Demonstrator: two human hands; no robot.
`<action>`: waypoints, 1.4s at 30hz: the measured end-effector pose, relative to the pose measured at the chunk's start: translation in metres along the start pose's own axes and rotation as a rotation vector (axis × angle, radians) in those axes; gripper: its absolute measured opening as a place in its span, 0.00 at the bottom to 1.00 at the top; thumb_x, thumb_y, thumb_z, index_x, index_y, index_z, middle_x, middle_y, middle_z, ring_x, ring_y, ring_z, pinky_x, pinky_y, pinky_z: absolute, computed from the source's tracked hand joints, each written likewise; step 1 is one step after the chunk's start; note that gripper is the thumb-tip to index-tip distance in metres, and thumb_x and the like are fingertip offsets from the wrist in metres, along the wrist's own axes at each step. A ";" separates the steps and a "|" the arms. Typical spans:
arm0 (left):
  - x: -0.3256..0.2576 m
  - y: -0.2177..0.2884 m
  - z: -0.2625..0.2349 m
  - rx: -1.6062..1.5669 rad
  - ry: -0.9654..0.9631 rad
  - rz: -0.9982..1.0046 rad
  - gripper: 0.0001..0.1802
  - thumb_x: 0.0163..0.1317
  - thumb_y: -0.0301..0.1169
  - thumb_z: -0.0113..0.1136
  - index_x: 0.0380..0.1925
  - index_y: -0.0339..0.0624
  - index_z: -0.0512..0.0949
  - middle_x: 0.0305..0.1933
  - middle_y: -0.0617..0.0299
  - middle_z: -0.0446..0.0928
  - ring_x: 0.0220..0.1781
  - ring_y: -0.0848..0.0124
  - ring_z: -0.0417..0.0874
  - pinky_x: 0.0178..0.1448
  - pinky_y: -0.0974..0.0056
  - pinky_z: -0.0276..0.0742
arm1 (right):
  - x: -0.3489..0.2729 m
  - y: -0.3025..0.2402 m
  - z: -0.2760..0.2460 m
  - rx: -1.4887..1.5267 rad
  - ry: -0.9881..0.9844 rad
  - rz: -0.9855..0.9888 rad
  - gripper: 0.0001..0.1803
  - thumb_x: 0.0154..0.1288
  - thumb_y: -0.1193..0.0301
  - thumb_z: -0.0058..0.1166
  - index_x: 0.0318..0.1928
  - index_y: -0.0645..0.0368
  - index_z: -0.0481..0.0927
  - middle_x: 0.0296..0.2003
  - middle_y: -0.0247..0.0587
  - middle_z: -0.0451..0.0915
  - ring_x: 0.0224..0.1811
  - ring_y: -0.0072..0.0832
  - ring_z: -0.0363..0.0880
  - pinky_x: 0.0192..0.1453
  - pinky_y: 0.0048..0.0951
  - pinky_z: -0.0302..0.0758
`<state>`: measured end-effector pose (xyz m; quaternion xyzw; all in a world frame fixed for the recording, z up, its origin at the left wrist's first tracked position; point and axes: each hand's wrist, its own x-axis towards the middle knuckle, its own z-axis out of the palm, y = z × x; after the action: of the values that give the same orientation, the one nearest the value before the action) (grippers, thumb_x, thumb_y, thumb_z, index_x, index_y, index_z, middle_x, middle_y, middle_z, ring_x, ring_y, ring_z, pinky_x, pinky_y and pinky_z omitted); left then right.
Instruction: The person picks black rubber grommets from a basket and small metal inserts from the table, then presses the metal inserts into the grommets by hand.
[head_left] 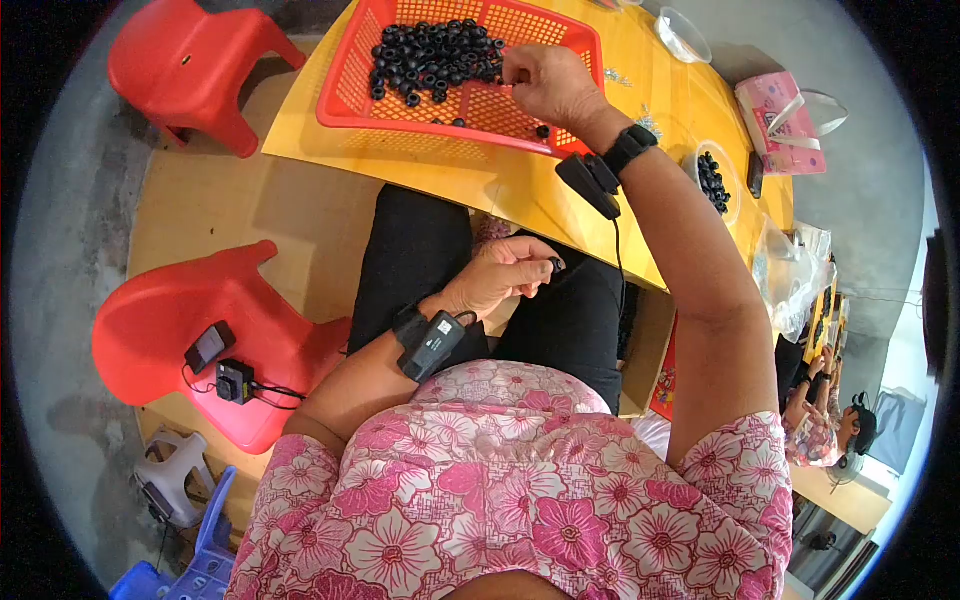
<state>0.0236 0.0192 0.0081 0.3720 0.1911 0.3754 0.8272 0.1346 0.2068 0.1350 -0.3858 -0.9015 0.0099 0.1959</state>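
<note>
At top centre, red basket [400, 126]: black beads [435, 62] heaped mostly at its left.
Upper centre, right hand [555, 88]: over the basket, fingers curled nearly closed; cannot tell whether they hold anything.
Mid-frame, left hand [500, 276]: thumb and finger pinched on a small black piece [557, 265].

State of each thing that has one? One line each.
Red basket: open, partly filled with black pieces
Left hand: fingers pinching a small black piece
Right hand: fingers curled over red basket; grip hidden
Bowl: open, holding black pieces
Red chair: upright, bearing black devices
Plastic bag: crumpled
</note>
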 end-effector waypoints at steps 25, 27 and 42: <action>-0.044 -0.032 -0.013 -0.256 -0.002 0.143 0.15 0.64 0.35 0.56 0.43 0.33 0.75 0.30 0.67 0.70 0.31 0.78 0.69 0.37 0.72 0.68 | -0.222 -0.096 0.028 1.628 0.162 0.487 0.09 0.65 0.74 0.50 0.45 0.62 0.77 0.29 0.29 0.74 0.30 0.17 0.70 0.38 0.17 0.69; -0.061 -0.036 0.019 -0.213 -0.023 0.150 0.15 0.64 0.35 0.56 0.43 0.33 0.76 0.30 0.67 0.70 0.31 0.78 0.69 0.37 0.72 0.68 | -0.250 -0.115 0.006 1.623 0.184 0.453 0.09 0.65 0.74 0.50 0.45 0.62 0.77 0.28 0.30 0.74 0.30 0.17 0.70 0.38 0.17 0.69; -0.093 -0.042 0.149 -0.103 -0.116 0.172 0.14 0.66 0.37 0.53 0.46 0.41 0.76 0.34 0.66 0.74 0.34 0.78 0.71 0.38 0.71 0.67 | -0.330 -0.174 -0.078 1.496 0.352 0.333 0.09 0.63 0.77 0.51 0.44 0.63 0.78 0.29 0.33 0.78 0.31 0.17 0.76 0.39 0.18 0.74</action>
<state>0.0722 -0.1410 0.0770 0.3650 0.0909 0.4320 0.8197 0.2490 -0.1569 0.1221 -0.2773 -0.5415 0.5819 0.5396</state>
